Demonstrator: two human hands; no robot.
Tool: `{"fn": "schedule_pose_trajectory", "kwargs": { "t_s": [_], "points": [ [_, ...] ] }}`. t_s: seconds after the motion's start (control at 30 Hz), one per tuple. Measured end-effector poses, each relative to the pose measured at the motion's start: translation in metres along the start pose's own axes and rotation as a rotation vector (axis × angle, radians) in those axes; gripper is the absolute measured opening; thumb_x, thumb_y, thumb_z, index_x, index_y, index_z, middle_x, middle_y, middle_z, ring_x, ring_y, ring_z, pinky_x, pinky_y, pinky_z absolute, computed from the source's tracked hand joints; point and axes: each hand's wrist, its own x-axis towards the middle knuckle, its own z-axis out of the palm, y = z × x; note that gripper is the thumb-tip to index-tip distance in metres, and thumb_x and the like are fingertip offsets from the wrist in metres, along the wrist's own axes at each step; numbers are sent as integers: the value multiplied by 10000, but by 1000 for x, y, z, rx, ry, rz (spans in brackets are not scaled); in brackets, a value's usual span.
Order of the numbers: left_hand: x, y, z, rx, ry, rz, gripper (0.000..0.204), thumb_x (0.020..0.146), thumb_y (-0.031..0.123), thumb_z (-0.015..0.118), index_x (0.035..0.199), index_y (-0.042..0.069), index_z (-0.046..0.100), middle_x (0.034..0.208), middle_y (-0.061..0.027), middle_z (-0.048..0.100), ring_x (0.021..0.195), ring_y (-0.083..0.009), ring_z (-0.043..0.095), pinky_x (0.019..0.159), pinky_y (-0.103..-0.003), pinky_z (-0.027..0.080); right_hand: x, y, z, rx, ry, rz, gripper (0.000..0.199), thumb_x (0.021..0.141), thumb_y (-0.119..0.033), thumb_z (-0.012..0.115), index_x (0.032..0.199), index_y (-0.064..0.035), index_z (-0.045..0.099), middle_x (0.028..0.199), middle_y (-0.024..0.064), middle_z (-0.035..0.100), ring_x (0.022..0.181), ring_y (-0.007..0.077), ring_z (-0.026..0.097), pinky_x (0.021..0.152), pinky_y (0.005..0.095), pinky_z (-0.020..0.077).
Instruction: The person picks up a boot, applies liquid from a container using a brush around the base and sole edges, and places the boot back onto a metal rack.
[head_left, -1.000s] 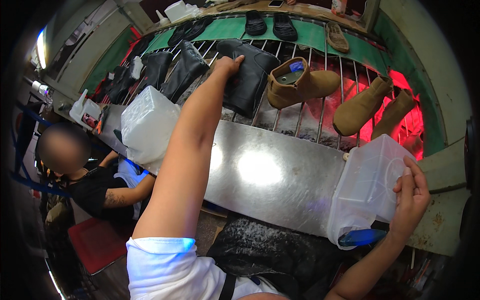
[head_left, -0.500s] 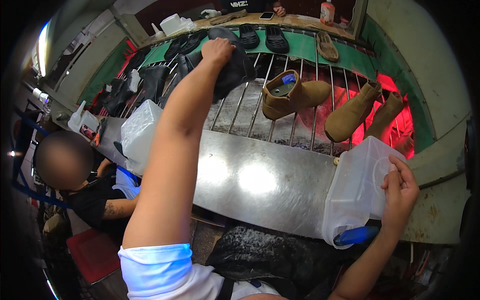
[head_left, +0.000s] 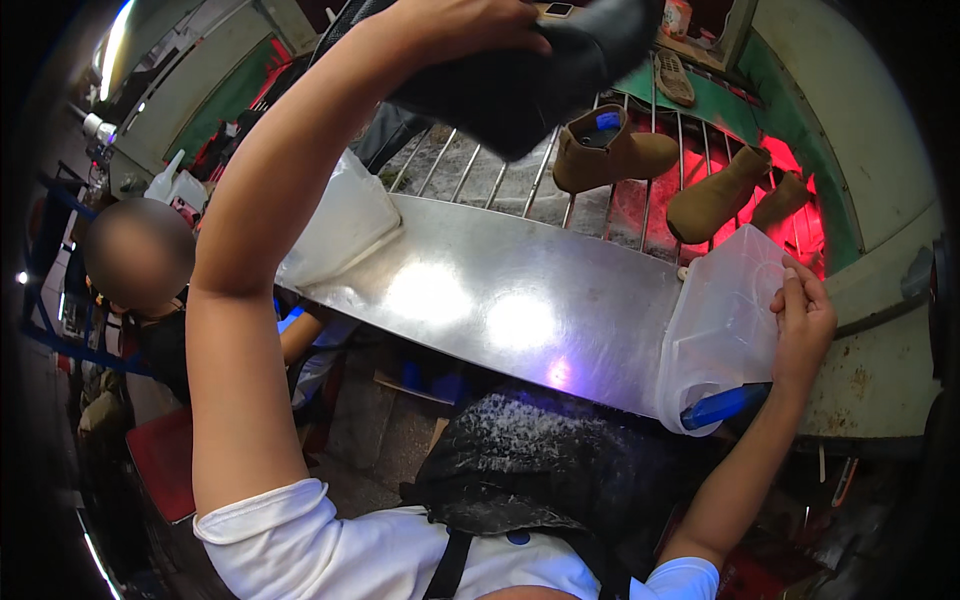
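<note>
Left arm raised high and nearly straight from the lower left of the view, up and to the right. Left hand (head_left: 455,25) at the top edge, fingers curled over a black boot (head_left: 530,70) and clamped on it; the boot is lifted clear of the wire rack (head_left: 600,205). Boot's long axis runs lower left to upper right, one end cut off by the top of the frame, so which end is toe is hard to tell.

Right arm bent, coming up the right side. Right hand (head_left: 805,320) flat against the side of a translucent plastic container (head_left: 725,325), fingers spread over its wall, steadying it on the right end of the shiny metal sheet (head_left: 500,300). Container stands tilted, a blue handle (head_left: 725,405) sticking out near its base.

Counts: one black boot in hand. Three tan boots on the rack: one (head_left: 610,150) upright with a blue insert, two (head_left: 715,195) lying on their sides to its right, toes toward lower left. One sandal (head_left: 675,75) beyond. A second translucent container (head_left: 340,215) at the sheet's left end. Another person (head_left: 140,260) sits at left.
</note>
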Motion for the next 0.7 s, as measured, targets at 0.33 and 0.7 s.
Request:
{"fn": "schedule_pose_trajectory", "kwargs": {
  "t_s": [0.33, 0.7],
  "points": [
    [-63, 135, -7, -279, 230, 655, 205, 876, 336, 666, 791, 151, 685, 871, 24, 629, 947, -167, 581, 832, -332, 446, 8, 5, -7, 16, -14, 45, 285, 1030, -157, 606, 1227, 35, 685, 725, -37, 524, 626, 21, 439, 538, 181, 300],
    [-89, 248, -42, -219, -146, 437, 627, 981, 290, 489, 1556, 53, 413, 1320, -141, 576, 1240, -308, 513, 1082, -458, 380, -3, -8, 4, 15, 47, 56, 270, 1030, -142, 601, 1234, 9, 693, 718, -39, 531, 618, 10, 430, 531, 176, 285]
  ]
}}
